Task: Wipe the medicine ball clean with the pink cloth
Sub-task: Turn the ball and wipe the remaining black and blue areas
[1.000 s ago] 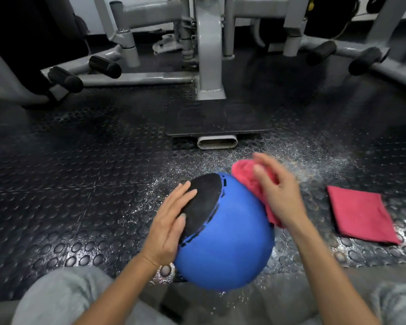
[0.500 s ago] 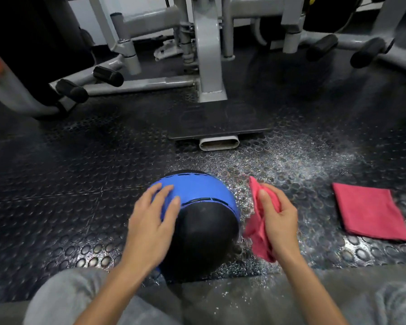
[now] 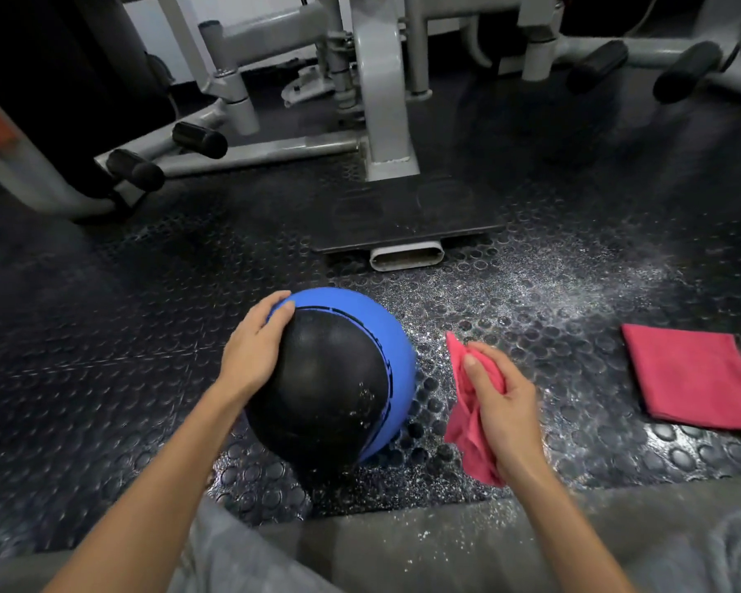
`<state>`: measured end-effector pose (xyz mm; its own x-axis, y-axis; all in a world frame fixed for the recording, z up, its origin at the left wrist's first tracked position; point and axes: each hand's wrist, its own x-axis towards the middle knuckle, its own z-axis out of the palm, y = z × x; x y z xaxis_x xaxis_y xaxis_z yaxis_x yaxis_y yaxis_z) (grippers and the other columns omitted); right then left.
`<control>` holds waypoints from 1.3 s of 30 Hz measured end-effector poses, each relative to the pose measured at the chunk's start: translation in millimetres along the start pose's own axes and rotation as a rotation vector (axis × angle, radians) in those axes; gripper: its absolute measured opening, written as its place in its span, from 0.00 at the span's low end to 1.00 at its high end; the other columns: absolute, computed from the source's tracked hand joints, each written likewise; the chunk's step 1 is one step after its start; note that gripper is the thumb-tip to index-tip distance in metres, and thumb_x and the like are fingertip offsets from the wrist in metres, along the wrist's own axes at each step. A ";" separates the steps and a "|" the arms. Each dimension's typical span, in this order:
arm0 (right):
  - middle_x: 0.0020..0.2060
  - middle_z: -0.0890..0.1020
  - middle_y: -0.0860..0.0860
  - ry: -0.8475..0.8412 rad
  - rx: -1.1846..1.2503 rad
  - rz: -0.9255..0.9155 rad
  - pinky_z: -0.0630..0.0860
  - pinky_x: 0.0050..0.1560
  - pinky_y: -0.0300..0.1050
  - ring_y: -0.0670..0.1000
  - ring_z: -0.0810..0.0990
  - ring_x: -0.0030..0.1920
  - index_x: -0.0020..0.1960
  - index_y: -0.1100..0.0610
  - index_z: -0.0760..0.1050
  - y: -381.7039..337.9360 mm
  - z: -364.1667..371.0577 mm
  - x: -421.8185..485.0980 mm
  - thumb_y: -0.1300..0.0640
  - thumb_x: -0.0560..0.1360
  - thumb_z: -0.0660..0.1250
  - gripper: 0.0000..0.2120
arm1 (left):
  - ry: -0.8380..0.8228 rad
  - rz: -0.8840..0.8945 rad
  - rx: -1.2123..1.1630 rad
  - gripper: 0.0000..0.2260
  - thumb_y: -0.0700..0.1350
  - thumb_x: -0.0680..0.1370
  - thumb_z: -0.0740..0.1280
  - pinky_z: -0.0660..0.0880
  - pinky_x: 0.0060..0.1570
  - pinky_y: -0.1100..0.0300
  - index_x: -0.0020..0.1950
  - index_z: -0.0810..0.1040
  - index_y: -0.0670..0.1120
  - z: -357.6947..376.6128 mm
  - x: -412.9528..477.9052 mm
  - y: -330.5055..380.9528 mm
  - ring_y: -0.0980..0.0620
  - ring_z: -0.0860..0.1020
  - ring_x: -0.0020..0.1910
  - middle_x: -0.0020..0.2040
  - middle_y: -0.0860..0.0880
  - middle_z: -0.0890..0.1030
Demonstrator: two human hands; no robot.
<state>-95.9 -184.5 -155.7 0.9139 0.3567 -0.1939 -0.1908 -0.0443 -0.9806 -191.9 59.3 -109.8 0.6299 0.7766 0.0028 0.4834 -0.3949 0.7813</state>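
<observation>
I see the blue-and-black medicine ball resting on the studded floor, my left hand spread flat on its upper left side, my right hand clenched around the bunched pink cloth just beside the ball, not touching it.

Matt, finely pebbled black rubber and smoother blue rubber on the medicine ball, flecked with white specks. Soft, crumpled pink cloth. Studded black rubber floor, wet-glossy in patches. Grey painted metal on the machine frame.
</observation>
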 end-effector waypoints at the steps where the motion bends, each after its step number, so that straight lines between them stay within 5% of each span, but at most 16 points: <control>1: 0.39 0.81 0.52 -0.007 -0.013 -0.024 0.73 0.24 0.37 0.48 0.78 0.26 0.55 0.44 0.76 -2.4 1.9 -1.1 0.52 0.75 0.63 0.10 | -0.022 -0.015 0.001 0.16 0.53 0.81 0.54 0.58 0.64 0.59 0.68 0.71 0.56 0.0 5.3 -0.5 0.55 0.66 0.68 0.69 0.56 0.70; 4: 0.43 0.83 0.43 -0.038 -0.063 -0.249 0.76 0.36 0.39 0.42 0.80 0.37 0.50 0.36 0.77 -20.0 17.6 1.2 0.51 0.73 0.65 0.11 | -0.089 0.001 0.001 0.17 0.50 0.82 0.52 0.55 0.71 0.58 0.71 0.68 0.53 1.2 14.9 -2.7 0.56 0.63 0.71 0.72 0.54 0.67; 7: 0.49 0.81 0.37 -0.049 -0.208 -0.543 0.70 0.54 0.39 0.41 0.78 0.51 0.53 0.39 0.78 -37.9 49.3 11.5 0.52 0.74 0.66 0.11 | -0.188 0.062 0.018 0.20 0.51 0.82 0.54 0.50 0.74 0.57 0.73 0.64 0.50 3.8 15.9 -0.9 0.56 0.59 0.73 0.74 0.53 0.63; 10: 0.51 0.79 0.39 -0.002 -0.560 -0.689 0.68 0.50 0.38 0.48 0.74 0.50 0.54 0.43 0.78 -33.4 70.9 22.7 0.46 0.73 0.64 0.11 | -0.260 0.181 0.077 0.23 0.61 0.75 0.52 0.50 0.74 0.54 0.70 0.65 0.61 7.5 12.4 0.3 0.58 0.59 0.73 0.73 0.59 0.64; 12: 0.51 0.79 0.42 0.075 -0.602 -0.622 0.68 0.47 0.40 0.50 0.72 0.49 0.54 0.44 0.79 -21.5 63.6 31.4 0.46 0.74 0.64 0.11 | -0.233 0.254 0.063 0.17 0.58 0.77 0.51 0.52 0.73 0.57 0.64 0.66 0.66 12.9 8.3 4.1 0.60 0.62 0.71 0.70 0.62 0.66; 17: 0.49 0.81 0.47 0.155 -0.446 -0.364 0.71 0.50 0.42 0.51 0.78 0.50 0.52 0.46 0.79 -25.6 35.0 53.5 0.49 0.74 0.65 0.09 | -0.128 0.296 0.167 0.17 0.46 0.83 0.51 0.55 0.72 0.56 0.69 0.70 0.54 40.6 8.2 35.5 0.57 0.62 0.72 0.72 0.56 0.68; 23: 0.47 0.80 0.46 -0.012 -0.868 -0.858 0.70 0.42 0.46 0.55 0.71 0.44 0.50 0.45 0.79 -59.8 73.5 46.3 0.48 0.73 0.66 0.08 | -0.152 0.250 0.243 0.17 0.49 0.83 0.49 0.54 0.68 0.60 0.69 0.70 0.57 55.7 14.6 52.6 0.57 0.60 0.73 0.71 0.60 0.67; 26: 0.44 0.81 0.46 0.030 -0.601 -0.633 0.72 0.44 0.42 0.51 0.76 0.43 0.50 0.45 0.79 -44.3 43.6 75.7 0.48 0.73 0.66 0.07 | -0.099 0.155 0.191 0.16 0.51 0.82 0.51 0.60 0.66 0.56 0.66 0.73 0.59 48.5 21.2 46.2 0.54 0.66 0.70 0.70 0.59 0.70; 30: 0.41 0.82 0.50 -0.085 -0.471 -0.036 0.71 0.30 0.31 0.45 0.76 0.32 0.55 0.53 0.77 -7.7 18.1 94.8 0.53 0.78 0.61 0.10 | -0.058 -0.022 0.092 0.16 0.54 0.80 0.53 0.65 0.67 0.51 0.62 0.75 0.62 39.5 37.6 37.5 0.47 0.71 0.66 0.67 0.52 0.75; 32: 0.43 0.81 0.50 -0.067 -0.368 0.017 0.72 0.31 0.33 0.45 0.77 0.34 0.57 0.54 0.76 -1.8 24.7 94.4 0.53 0.78 0.60 0.11 | -0.052 -0.071 0.088 0.16 0.55 0.79 0.54 0.64 0.66 0.51 0.63 0.76 0.61 38.9 43.4 39.0 0.45 0.70 0.67 0.67 0.51 0.75; 36: 0.48 0.81 0.47 0.160 -0.300 -0.452 0.71 0.49 0.41 0.49 0.77 0.47 0.50 0.50 0.80 -8.6 51.8 71.3 0.53 0.74 0.65 0.07 | -0.054 -0.165 -0.009 0.16 0.64 0.74 0.60 0.65 0.65 0.52 0.57 0.79 0.62 35.0 47.7 40.7 0.47 0.72 0.64 0.62 0.53 0.78; 39: 0.47 0.80 0.45 0.147 -0.364 -0.693 0.67 0.47 0.33 0.48 0.74 0.46 0.50 0.48 0.80 -0.9 65.0 52.3 0.48 0.73 0.64 0.09 | -0.068 -0.185 -0.113 0.18 0.70 0.62 0.64 0.69 0.65 0.49 0.47 0.81 0.66 30.2 58.0 24.4 0.51 0.77 0.58 0.55 0.57 0.82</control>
<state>-71.2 -105.2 -163.1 0.8245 0.2888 0.4866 0.5441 -0.1688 -0.8219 -125.2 79.8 -109.5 0.5785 0.7942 -0.1861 0.5257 -0.1885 0.8295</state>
